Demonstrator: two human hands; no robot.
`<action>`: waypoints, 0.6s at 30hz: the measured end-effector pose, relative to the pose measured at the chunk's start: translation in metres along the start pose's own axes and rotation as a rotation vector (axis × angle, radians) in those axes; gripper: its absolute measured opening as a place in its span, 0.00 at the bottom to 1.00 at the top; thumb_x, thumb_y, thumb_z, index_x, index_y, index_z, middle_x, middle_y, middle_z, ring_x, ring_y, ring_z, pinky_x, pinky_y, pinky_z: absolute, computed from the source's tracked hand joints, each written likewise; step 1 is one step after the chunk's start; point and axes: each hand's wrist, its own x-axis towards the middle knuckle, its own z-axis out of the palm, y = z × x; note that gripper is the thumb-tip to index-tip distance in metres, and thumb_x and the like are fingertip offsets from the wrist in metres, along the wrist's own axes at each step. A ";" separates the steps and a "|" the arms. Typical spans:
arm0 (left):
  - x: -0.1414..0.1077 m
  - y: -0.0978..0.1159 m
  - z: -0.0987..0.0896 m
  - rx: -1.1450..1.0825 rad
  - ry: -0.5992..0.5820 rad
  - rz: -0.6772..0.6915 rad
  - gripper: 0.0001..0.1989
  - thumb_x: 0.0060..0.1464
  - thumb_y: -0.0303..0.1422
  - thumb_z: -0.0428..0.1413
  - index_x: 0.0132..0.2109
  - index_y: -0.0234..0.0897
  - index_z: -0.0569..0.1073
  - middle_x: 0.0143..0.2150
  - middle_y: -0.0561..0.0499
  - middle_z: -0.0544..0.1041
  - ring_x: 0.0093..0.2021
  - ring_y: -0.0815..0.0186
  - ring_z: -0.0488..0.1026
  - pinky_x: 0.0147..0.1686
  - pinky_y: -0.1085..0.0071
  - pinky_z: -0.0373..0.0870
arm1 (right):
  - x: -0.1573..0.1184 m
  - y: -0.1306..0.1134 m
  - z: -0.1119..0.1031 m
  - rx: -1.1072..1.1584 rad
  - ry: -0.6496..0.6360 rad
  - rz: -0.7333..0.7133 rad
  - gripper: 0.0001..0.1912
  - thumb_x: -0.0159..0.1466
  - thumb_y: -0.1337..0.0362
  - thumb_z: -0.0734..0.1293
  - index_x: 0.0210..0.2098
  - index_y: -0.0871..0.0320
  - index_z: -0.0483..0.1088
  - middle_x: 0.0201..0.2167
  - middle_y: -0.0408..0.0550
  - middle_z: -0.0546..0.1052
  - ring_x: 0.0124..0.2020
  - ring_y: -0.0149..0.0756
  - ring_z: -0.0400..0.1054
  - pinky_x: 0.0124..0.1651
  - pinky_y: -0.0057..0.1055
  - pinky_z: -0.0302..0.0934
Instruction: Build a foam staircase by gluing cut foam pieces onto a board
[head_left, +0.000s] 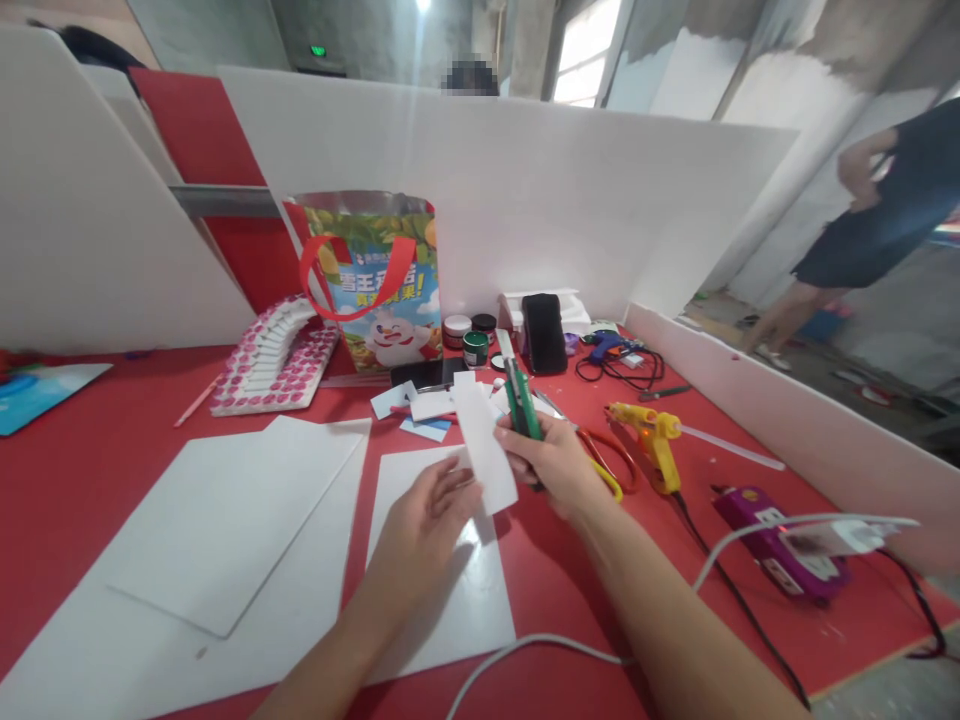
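Observation:
My right hand is wrapped round a green and black utility knife that points up and away from me. Beside it a narrow white strip stands tilted over a white board. The fingers of my left hand are curled and slightly apart at the strip's lower left edge; whether they grip it I cannot tell. The strip's right edge touches or lies close to the fingertips of my right hand. Larger white sheets lie on the red table to the left.
A yellow glue gun, a purple power strip and cables occupy the right side. Behind are small cut pieces, scissors, paint jars, a phone and a colourful bag. A person stands beyond the right partition.

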 end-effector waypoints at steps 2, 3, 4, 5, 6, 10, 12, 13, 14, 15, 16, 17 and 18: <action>0.002 -0.003 -0.001 -0.207 -0.011 -0.077 0.26 0.62 0.47 0.56 0.60 0.35 0.69 0.57 0.37 0.78 0.53 0.50 0.77 0.54 0.54 0.73 | -0.004 0.001 0.016 -0.040 -0.020 -0.016 0.16 0.58 0.50 0.65 0.35 0.56 0.65 0.15 0.33 0.59 0.15 0.27 0.53 0.19 0.26 0.49; 0.002 -0.004 -0.002 -0.264 -0.027 -0.094 0.25 0.60 0.47 0.58 0.57 0.34 0.71 0.54 0.37 0.79 0.51 0.51 0.79 0.51 0.56 0.75 | -0.004 0.003 0.020 -0.079 -0.021 -0.027 0.15 0.59 0.50 0.66 0.34 0.56 0.66 0.15 0.34 0.61 0.16 0.29 0.55 0.20 0.27 0.51; 0.002 -0.005 -0.004 -0.307 -0.031 -0.109 0.24 0.59 0.47 0.59 0.55 0.34 0.72 0.53 0.38 0.80 0.49 0.51 0.79 0.49 0.57 0.77 | -0.003 0.004 0.021 -0.130 -0.009 -0.041 0.14 0.59 0.52 0.66 0.32 0.56 0.66 0.16 0.36 0.64 0.17 0.30 0.57 0.22 0.28 0.54; 0.002 -0.005 -0.006 -0.349 -0.022 -0.127 0.23 0.59 0.46 0.60 0.53 0.34 0.73 0.51 0.39 0.80 0.48 0.51 0.80 0.46 0.58 0.78 | -0.001 0.005 0.020 -0.191 0.022 -0.055 0.12 0.59 0.53 0.67 0.31 0.56 0.66 0.18 0.38 0.66 0.20 0.31 0.60 0.25 0.28 0.55; 0.002 -0.005 -0.008 -0.391 0.002 -0.146 0.22 0.58 0.45 0.60 0.52 0.34 0.73 0.51 0.39 0.80 0.47 0.52 0.80 0.44 0.59 0.79 | 0.002 0.007 0.015 -0.259 0.069 -0.069 0.11 0.60 0.55 0.67 0.30 0.56 0.66 0.21 0.40 0.69 0.23 0.33 0.63 0.28 0.29 0.57; 0.002 0.000 -0.017 -0.503 0.109 -0.185 0.17 0.59 0.41 0.58 0.50 0.34 0.72 0.48 0.40 0.81 0.47 0.51 0.81 0.31 0.67 0.81 | 0.020 0.013 -0.009 -0.537 0.271 -0.064 0.07 0.61 0.65 0.69 0.36 0.57 0.66 0.34 0.48 0.75 0.37 0.41 0.68 0.38 0.32 0.57; 0.003 0.002 -0.021 -0.524 0.140 -0.154 0.15 0.60 0.39 0.56 0.49 0.34 0.72 0.42 0.43 0.81 0.45 0.53 0.81 0.28 0.70 0.80 | 0.026 0.014 -0.011 -0.644 0.295 -0.048 0.11 0.60 0.65 0.71 0.38 0.58 0.66 0.40 0.51 0.75 0.41 0.44 0.69 0.39 0.33 0.57; 0.004 0.002 -0.023 -0.537 0.146 -0.144 0.14 0.60 0.38 0.56 0.48 0.34 0.72 0.40 0.44 0.81 0.45 0.54 0.81 0.28 0.71 0.80 | 0.028 0.014 -0.008 -0.689 0.288 -0.043 0.12 0.60 0.64 0.72 0.40 0.58 0.66 0.42 0.53 0.75 0.42 0.45 0.70 0.39 0.33 0.57; 0.005 0.001 -0.024 -0.551 0.150 -0.140 0.13 0.60 0.38 0.55 0.47 0.34 0.71 0.38 0.46 0.80 0.43 0.55 0.82 0.27 0.71 0.80 | 0.029 0.014 -0.004 -0.728 0.274 -0.041 0.14 0.60 0.63 0.73 0.41 0.58 0.67 0.45 0.54 0.74 0.42 0.45 0.70 0.39 0.33 0.57; 0.006 0.000 -0.025 -0.566 0.150 -0.142 0.12 0.61 0.38 0.55 0.47 0.35 0.71 0.37 0.47 0.80 0.42 0.56 0.82 0.27 0.71 0.80 | 0.029 0.014 0.002 -0.763 0.257 -0.038 0.16 0.59 0.61 0.74 0.41 0.59 0.67 0.47 0.55 0.73 0.42 0.45 0.71 0.38 0.32 0.57; 0.006 -0.001 -0.025 -0.582 0.143 -0.146 0.11 0.62 0.38 0.54 0.47 0.36 0.71 0.37 0.48 0.80 0.41 0.56 0.82 0.28 0.70 0.80 | 0.028 0.014 0.007 -0.791 0.242 -0.034 0.16 0.60 0.61 0.74 0.42 0.59 0.67 0.49 0.56 0.73 0.41 0.45 0.72 0.37 0.32 0.57; 0.007 -0.002 -0.025 -0.597 0.134 -0.147 0.11 0.62 0.38 0.54 0.47 0.36 0.71 0.36 0.48 0.79 0.40 0.58 0.82 0.28 0.70 0.80 | 0.027 0.014 0.012 -0.814 0.232 -0.029 0.16 0.61 0.62 0.74 0.43 0.59 0.67 0.51 0.56 0.72 0.40 0.44 0.72 0.36 0.33 0.57; 0.007 -0.003 -0.025 -0.612 0.124 -0.148 0.11 0.63 0.38 0.54 0.47 0.37 0.71 0.36 0.49 0.79 0.39 0.59 0.82 0.29 0.69 0.80 | 0.026 0.014 0.016 -0.829 0.229 -0.024 0.14 0.62 0.63 0.72 0.44 0.59 0.67 0.52 0.57 0.71 0.39 0.44 0.73 0.36 0.33 0.57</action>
